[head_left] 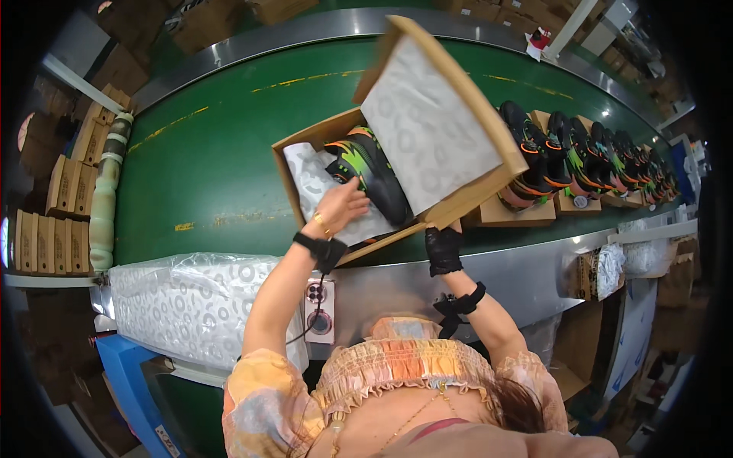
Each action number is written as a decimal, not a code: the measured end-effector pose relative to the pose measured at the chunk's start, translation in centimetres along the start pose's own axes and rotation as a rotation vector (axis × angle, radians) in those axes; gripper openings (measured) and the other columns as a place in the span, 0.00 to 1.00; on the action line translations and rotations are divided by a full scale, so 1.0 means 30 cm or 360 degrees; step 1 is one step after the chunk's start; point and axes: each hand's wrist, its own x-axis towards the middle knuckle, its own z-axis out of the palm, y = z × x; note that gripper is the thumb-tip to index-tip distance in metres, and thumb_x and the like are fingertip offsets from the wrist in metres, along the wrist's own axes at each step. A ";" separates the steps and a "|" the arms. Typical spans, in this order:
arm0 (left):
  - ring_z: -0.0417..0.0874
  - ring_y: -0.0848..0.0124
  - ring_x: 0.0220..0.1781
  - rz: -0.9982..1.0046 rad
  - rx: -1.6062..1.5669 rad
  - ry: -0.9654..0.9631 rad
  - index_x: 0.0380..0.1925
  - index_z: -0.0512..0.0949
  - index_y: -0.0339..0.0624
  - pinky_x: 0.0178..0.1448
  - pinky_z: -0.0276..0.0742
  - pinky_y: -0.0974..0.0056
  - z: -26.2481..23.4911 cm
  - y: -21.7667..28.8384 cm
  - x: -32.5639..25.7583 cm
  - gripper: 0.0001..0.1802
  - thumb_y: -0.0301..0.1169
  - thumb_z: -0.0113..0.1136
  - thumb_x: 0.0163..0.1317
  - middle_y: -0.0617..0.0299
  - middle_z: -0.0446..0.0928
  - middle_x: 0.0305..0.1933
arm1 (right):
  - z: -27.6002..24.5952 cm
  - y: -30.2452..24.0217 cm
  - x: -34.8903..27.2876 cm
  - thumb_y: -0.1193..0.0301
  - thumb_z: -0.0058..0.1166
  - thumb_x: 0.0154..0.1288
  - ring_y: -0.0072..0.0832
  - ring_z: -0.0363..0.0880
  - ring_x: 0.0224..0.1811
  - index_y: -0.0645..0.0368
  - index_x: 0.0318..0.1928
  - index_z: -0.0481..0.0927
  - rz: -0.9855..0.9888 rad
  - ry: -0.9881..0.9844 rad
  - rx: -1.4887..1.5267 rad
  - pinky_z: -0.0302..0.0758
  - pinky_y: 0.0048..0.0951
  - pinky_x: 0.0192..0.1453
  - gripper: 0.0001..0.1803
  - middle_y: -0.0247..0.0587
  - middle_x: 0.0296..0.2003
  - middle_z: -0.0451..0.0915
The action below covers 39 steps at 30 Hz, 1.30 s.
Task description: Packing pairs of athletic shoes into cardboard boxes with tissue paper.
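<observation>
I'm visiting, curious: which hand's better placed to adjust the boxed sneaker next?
Probably the left hand, open beside the black-and-green sneaker; the gloved right hand is at the shoebox's near edge.

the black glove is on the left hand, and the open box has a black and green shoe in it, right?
Not quite: the black glove is on the right hand, while the left hand wears none, as the head view shows. The open box does have a black and green shoe in it.
</observation>
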 end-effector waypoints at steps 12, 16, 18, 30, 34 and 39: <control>0.74 0.66 0.34 0.0722 0.0880 0.0881 0.35 0.72 0.26 0.42 0.69 0.62 -0.240 -0.153 -0.105 0.26 0.45 0.43 0.61 0.49 0.76 0.30 | 0.030 0.014 -0.014 0.74 0.41 0.52 0.44 0.55 0.59 0.32 0.54 0.65 -0.0976 -0.0486 -0.1288 0.59 0.54 0.47 0.28 0.44 0.57 0.59; 0.73 0.69 0.33 0.0957 0.0749 0.0688 0.32 0.70 0.26 0.38 0.69 0.66 -0.182 -0.191 -0.179 0.23 0.40 0.38 0.64 0.52 0.75 0.32 | 0.018 0.058 -0.031 0.70 0.42 0.52 0.42 0.56 0.60 0.32 0.52 0.67 -0.1093 -0.0486 -0.1309 0.63 0.49 0.45 0.25 0.43 0.56 0.61; 0.72 0.70 0.34 0.1123 0.1110 0.0858 0.34 0.70 0.27 0.39 0.69 0.67 -0.234 -0.246 -0.149 0.23 0.42 0.39 0.64 0.54 0.74 0.32 | 0.025 0.095 -0.048 0.70 0.40 0.54 0.44 0.51 0.63 0.33 0.56 0.63 -0.1110 -0.0498 -0.1223 0.60 0.57 0.48 0.26 0.44 0.59 0.57; 0.72 0.64 0.47 0.0513 -0.0333 -0.0077 0.51 0.63 0.42 0.48 0.69 0.62 -0.148 -0.077 -0.228 0.31 0.53 0.41 0.55 0.58 0.69 0.47 | -0.094 -0.253 0.115 0.73 0.46 0.47 0.36 0.63 0.55 0.45 0.49 0.69 -0.1256 -0.0382 -0.1067 0.63 0.44 0.44 0.24 0.40 0.52 0.66; 0.69 0.65 0.48 0.0769 -0.0510 0.0176 0.49 0.64 0.42 0.48 0.68 0.60 -0.176 -0.086 -0.467 0.27 0.50 0.41 0.55 0.58 0.67 0.48 | -0.197 -0.343 0.151 0.72 0.53 0.36 0.37 0.67 0.50 0.46 0.47 0.69 -0.1683 -0.0119 -0.0802 0.64 0.40 0.42 0.29 0.43 0.49 0.67; 0.66 0.62 0.53 0.1354 -0.0556 0.0989 0.49 0.64 0.40 0.53 0.63 0.54 -0.394 -0.175 -0.837 0.31 0.49 0.50 0.49 0.55 0.65 0.51 | -0.445 -0.115 0.364 0.61 0.61 0.26 0.36 0.67 0.42 0.43 0.32 0.73 -0.1313 0.0344 -0.1255 0.62 0.42 0.33 0.23 0.36 0.37 0.69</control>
